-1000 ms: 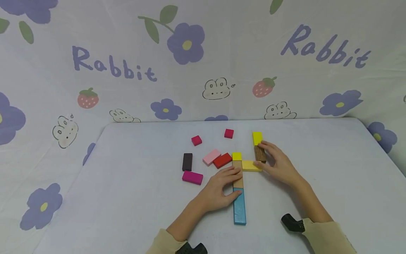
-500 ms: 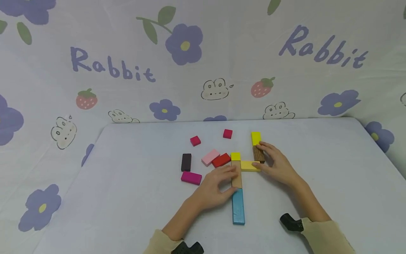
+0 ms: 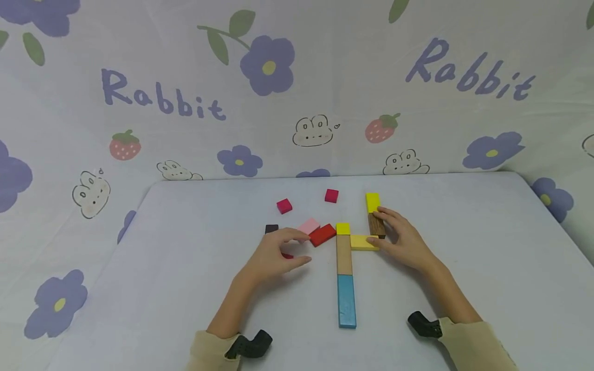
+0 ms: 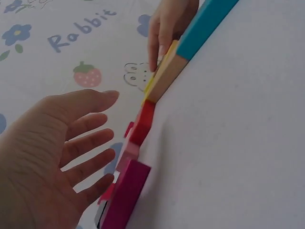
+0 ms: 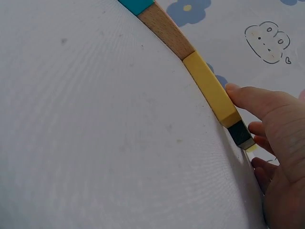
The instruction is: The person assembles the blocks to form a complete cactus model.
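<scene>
In the head view, my left hand [image 3: 274, 252] hovers with thumb and fingers apart above a magenta block [image 4: 125, 195], mostly hiding it there. The left wrist view shows nothing between those fingers. My right hand [image 3: 405, 242] rests at the right, its thumb touching the pale yellow block [image 3: 361, 243] and its fingertips by the brown wooden block [image 3: 376, 226]. A bright yellow block [image 3: 373, 202] lies beyond the brown one. The pale yellow block joins a column of a small yellow block [image 3: 343, 229], a tan block [image 3: 344, 255] and a blue block [image 3: 346, 301].
Left of the column lie a red block [image 3: 322, 235] and a pink block [image 3: 308, 226], close together. A black block [image 3: 271, 228] is partly covered by my left hand. Two small crimson blocks [image 3: 284, 206] lie farther back. A printed cloth [image 3: 185, 129] hangs behind the white table [image 3: 185, 232].
My left hand has lifted off the tan and blue blocks and moved left, over the magenta block. My right hand stays by the brown and pale yellow blocks.
</scene>
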Demonstrator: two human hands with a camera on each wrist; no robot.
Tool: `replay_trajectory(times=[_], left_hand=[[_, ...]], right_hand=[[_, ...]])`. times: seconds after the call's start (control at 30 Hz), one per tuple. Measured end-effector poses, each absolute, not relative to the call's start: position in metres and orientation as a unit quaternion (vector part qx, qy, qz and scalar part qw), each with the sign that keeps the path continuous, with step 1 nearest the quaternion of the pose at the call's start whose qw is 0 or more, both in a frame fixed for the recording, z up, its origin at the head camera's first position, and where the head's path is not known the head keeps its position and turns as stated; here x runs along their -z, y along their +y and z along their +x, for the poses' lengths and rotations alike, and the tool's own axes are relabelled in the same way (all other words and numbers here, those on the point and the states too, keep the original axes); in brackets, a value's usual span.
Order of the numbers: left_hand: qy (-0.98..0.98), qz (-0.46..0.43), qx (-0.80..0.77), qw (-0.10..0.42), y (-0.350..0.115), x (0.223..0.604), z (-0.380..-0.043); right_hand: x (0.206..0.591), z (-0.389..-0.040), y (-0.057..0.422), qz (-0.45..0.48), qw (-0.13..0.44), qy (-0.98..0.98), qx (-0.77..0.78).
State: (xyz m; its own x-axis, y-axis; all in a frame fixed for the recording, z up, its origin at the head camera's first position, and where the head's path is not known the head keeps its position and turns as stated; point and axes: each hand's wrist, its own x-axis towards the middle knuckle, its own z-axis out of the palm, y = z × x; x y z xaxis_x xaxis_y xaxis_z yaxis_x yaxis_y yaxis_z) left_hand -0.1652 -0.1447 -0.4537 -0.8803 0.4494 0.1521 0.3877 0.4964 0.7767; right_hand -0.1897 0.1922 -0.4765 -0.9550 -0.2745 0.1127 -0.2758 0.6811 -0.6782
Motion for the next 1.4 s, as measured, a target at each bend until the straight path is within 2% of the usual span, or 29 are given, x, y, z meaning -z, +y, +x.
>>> replay_trajectory(times=[0.23, 0.67, 0.9, 1.4], left_hand=[[0.876, 0.212, -0.421, 0.098, -0.174, 0.443, -0.172], [0.871, 0.254, -0.386, 0.165, -0.19, 0.44, -0.175], [0.878, 0.259, -0.373, 0.151, -0.186, 0.438, -0.173], [0.93, 0.173, -0.31, 0.094, -0.142, 0.438, -0.161]], right_hand=[[0.476, -0.19, 0.192, 0.148, -0.001, -0.919, -0.366], [0.476, -0.189, 0.191, 0.144, 0.0, -0.919, -0.368], [0.476, -0.188, 0.191, 0.144, 0.0, -0.919, -0.367], [0.479, -0.19, 0.192, 0.148, 0.006, -0.916, -0.372]])
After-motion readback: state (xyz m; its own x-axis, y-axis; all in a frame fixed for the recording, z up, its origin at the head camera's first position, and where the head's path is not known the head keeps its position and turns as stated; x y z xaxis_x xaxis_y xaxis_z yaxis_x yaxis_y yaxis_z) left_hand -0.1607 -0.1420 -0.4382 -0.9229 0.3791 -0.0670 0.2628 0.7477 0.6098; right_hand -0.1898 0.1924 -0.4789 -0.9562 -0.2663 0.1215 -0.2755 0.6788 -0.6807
